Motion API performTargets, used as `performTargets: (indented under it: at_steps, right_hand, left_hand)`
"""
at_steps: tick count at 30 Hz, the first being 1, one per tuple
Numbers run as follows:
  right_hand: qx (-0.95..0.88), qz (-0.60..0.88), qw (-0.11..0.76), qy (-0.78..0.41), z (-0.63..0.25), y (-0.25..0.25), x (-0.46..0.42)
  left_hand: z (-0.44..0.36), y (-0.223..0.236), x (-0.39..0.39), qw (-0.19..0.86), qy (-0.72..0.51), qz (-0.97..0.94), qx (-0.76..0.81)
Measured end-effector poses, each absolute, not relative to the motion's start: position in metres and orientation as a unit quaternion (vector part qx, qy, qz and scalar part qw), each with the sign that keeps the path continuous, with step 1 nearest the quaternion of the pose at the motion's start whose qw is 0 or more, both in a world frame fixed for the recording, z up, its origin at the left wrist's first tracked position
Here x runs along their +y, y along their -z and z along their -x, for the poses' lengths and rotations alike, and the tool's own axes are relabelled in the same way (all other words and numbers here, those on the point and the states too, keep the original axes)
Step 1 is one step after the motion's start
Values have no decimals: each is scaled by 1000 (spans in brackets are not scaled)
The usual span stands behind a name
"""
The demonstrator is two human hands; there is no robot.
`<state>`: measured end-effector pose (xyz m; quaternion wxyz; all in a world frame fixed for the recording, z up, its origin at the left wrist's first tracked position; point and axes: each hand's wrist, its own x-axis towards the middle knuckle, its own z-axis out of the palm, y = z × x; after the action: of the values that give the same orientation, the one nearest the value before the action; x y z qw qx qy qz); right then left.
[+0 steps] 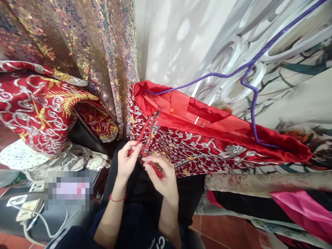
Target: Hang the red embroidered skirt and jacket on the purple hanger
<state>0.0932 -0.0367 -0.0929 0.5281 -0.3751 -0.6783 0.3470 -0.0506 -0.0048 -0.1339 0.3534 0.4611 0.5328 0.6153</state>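
A red skirt-like garment [189,148], embroidered in silver and gold, hangs tilted from a purple hanger [211,74] in front of me. Its red satin waist edge [160,100] gapes and shows a small size label [202,121]. From that edge a narrow red cord [144,132] runs down to my hands. My left hand [127,157] pinches the cord between thumb and fingers. Just right of it, my right hand [164,174] is closed round a thicker red length of it, partly hidden by the fingers. Both hands are above my dark-clothed lap.
Another red embroidered garment [38,107] lies at the left over a dark chair back. A sequined curtain [103,45] hangs behind it. White scrollwork [230,55] stands at the back right. Power strip and cables [33,204] lie at lower left; folded fabrics [259,207] are stacked lower right.
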Motion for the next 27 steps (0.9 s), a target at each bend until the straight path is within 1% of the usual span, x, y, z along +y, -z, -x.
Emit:
performTargets:
  at_steps: [2,3,6,8,12,14,20,27]
  right_hand:
    - [-654,369,554,-359,-87,91,-33]
    - [-652,374,548,-366,-84,91,-30]
    - [-686,414,468,-373,-77,91,-20]
    - [-708,455,409,-354,-74,91,-17]
    - [-713,511,362,-317,-70,91,-18]
    - [-713,509,366,-314,-71,92,-21]
    - [-715,472,427,-291,-75,89,-25]
    - [-725,463,470,-198,-79,85,-20]
  left_hand:
    - [53,134,-6,348,-613,-475,526]
    - [55,134,-7,345,-617,-475,524]
    - [59,133,-9,357,-622,-476,509]
    - [61,135,-8,380,-615,-492,486]
    - [62,139,-7,409,-604,-504,462]
    - [62,138,-7,410,-600,-502,468]
    - [61,131,-8,397,-585,-525,474]
    - [61,135,-9,419,-548,-580,433]
